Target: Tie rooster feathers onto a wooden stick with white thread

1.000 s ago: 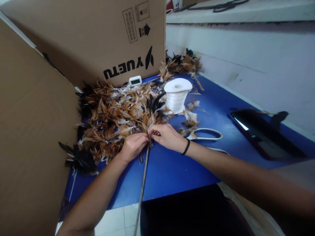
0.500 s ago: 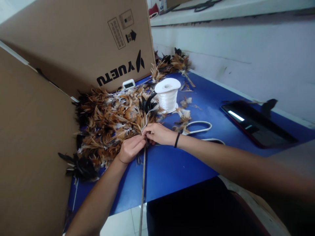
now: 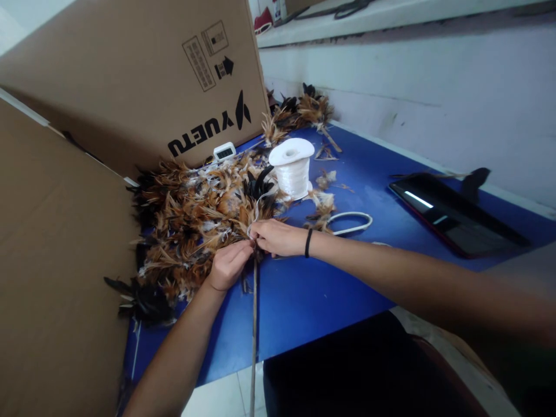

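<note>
A thin wooden stick (image 3: 254,324) runs from under my hands past the table's front edge, with brown and black feathers (image 3: 257,185) at its far end. My left hand (image 3: 230,266) is closed, fingertips pinched around the stick just below those feathers. Right beside it, my right hand (image 3: 278,237) is closed too, its fingers pinching white string (image 3: 259,204) at the base of the feathers. The string curves up toward a white spool (image 3: 292,176) standing just behind. The exact fingertip contact is partly hidden.
Loose brown feathers (image 3: 191,214) cover the table's left side. A tall cardboard box (image 3: 130,75) stands behind and left. A small white digital timer (image 3: 225,152) leans near it. Scissors with white handles (image 3: 351,222) lie partly under my right forearm. A phone (image 3: 452,217) rests at right.
Both hands stay close together at the stick and have shifted only slightly. My right forearm now covers more of the scissors' near handle. The view has moved a little.
</note>
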The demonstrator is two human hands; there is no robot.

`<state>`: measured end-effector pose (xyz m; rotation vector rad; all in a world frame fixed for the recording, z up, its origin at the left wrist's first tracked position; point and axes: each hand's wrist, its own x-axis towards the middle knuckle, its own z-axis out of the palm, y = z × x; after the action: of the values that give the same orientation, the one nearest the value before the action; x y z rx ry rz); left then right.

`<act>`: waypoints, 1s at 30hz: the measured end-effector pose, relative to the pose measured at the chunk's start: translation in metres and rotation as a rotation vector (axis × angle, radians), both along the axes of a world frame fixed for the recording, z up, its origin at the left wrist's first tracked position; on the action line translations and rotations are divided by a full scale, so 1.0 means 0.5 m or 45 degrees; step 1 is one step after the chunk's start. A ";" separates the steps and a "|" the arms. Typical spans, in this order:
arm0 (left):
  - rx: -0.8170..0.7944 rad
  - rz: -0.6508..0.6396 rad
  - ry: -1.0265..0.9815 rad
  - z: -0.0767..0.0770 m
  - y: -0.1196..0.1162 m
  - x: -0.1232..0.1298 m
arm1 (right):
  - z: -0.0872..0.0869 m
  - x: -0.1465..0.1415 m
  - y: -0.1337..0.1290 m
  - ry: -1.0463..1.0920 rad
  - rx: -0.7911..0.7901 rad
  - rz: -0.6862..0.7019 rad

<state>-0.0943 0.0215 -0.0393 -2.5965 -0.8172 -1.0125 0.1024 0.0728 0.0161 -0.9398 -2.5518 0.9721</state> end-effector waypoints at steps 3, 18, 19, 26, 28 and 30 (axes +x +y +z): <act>0.002 -0.005 -0.004 -0.001 0.000 0.000 | 0.003 -0.001 0.002 -0.027 -0.033 -0.002; -0.334 0.387 -0.369 0.017 -0.005 0.040 | -0.001 0.004 -0.009 -0.268 0.419 -0.005; -0.385 0.416 -0.425 0.017 -0.004 0.042 | -0.003 0.006 -0.009 -0.307 0.466 -0.016; -0.526 0.437 -0.508 0.021 0.000 0.046 | 0.000 0.018 -0.013 -0.467 0.577 -0.056; -0.519 0.414 -0.510 0.022 0.000 0.047 | -0.002 0.019 -0.015 -0.470 0.570 -0.063; -0.529 0.403 -0.521 0.021 -0.001 0.048 | -0.007 0.018 -0.018 -0.472 0.551 -0.078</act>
<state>-0.0702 0.0211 -0.0290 -2.4715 -1.6349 -1.4163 0.1114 0.0641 0.0128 -1.1343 -2.8351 0.2156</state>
